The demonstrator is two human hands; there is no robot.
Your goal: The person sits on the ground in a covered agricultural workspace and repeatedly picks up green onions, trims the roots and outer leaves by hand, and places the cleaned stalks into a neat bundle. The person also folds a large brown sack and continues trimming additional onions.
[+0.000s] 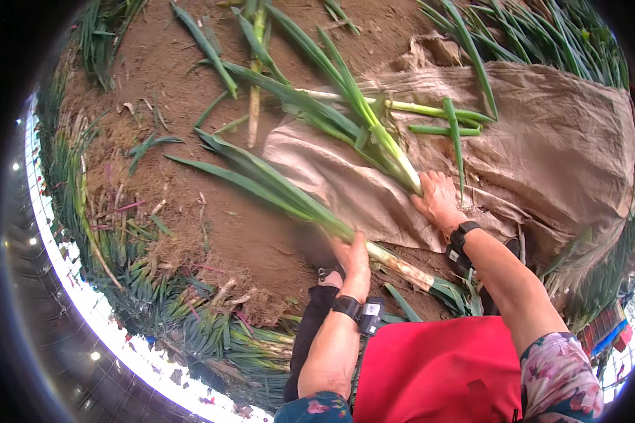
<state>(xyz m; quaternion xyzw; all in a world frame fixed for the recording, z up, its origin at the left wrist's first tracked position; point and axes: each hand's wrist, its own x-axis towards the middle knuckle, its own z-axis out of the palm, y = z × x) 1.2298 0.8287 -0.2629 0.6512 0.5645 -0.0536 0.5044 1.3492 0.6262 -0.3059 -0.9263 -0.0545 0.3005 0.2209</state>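
My left hand (353, 259) is closed around a long green onion (291, 198). Its leaves fan out to the upper left, and its pale, brown-streaked stem (402, 264) slants down to the right past my wrist. Farther up, my right hand (438, 198) has its fingers at the whitish lower end of another green onion (389, 140), whose leaves spread up and left. Whether those fingers grip that stem or only rest against it is hard to make out. A brown woven cloth (550, 143) lies beneath the right-hand stalk, with cut leaf pieces (455, 132) on it.
Bare brown soil (243, 211) stretches to the left, scattered with loose leaves (203, 45). Bundled green onions with roots (174, 296) line the lower left. More long green leaves (540, 37) are heaped at the upper right. A red apron (439, 370) covers my lap.
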